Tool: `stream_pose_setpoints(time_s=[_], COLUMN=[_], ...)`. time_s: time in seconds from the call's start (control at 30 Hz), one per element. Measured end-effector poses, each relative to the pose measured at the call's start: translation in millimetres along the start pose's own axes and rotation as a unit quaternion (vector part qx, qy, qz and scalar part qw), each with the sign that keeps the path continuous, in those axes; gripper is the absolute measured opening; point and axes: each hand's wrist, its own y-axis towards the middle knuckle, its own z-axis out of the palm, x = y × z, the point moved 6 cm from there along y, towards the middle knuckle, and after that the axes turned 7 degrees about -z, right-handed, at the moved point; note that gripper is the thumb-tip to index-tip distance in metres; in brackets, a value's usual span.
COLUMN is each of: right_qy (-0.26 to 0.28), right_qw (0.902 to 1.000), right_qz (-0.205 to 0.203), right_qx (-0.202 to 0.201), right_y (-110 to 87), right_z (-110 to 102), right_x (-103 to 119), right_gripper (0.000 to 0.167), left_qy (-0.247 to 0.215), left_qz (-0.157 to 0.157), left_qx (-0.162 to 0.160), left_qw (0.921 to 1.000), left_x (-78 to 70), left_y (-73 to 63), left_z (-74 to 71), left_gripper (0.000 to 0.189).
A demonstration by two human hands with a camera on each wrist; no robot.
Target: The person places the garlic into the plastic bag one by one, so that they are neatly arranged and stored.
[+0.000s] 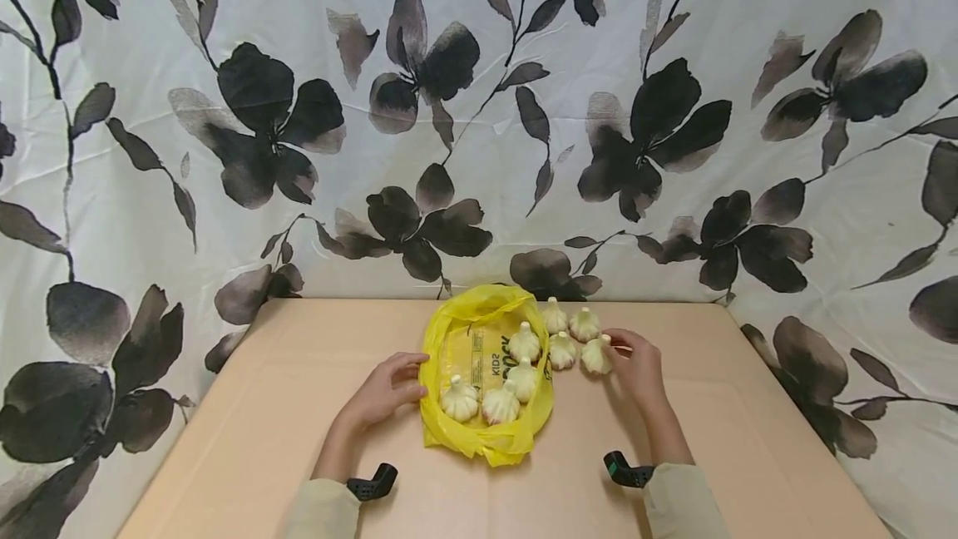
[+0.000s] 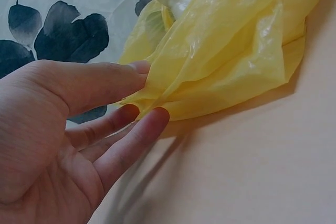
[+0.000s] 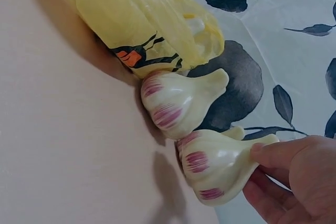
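A yellow plastic bag point(image 1: 479, 443) sits with its mouth spread wide, several white garlic bulbs point(image 1: 459, 399) inside it. My left hand point(image 1: 389, 389) pinches the bag's left side; in the left wrist view, thumb and fingertips point(image 2: 157, 116) meet its gathered film. On the right, my right hand point(image 1: 636, 364) holds a garlic bulb point(image 3: 210, 169) by its neck between thumb and fingers. This bulb has pink-purple streaks and stands at the near right of a small group outside the bag. Another bulb point(image 3: 176, 103) lies between it and the bag.
The things rest on a light tan tabletop point(image 1: 284, 406). Behind it hangs a white cloth point(image 1: 524, 148) with dark flower prints. Each wrist wears a black camera point(image 1: 374, 482). More loose garlic bulbs point(image 1: 585, 324) stand close against the bag's right side.
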Motion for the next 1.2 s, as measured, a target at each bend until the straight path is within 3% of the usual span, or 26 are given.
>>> stream_pose_setpoints(time_s=[1.2], right_qy=[0.012], right_qw=[0.9985], right_qz=[-0.044], right_qx=[-0.030], right_y=[-11.8], right_z=[-13.9], right_x=[52.3], right_gripper=[0.025], left_qy=[0.009], left_qz=[0.003], left_qx=[0.010], left_qw=[0.9999], left_x=[0.9], left_y=[-11.5], left_z=[-5.1], left_gripper=[0.054])
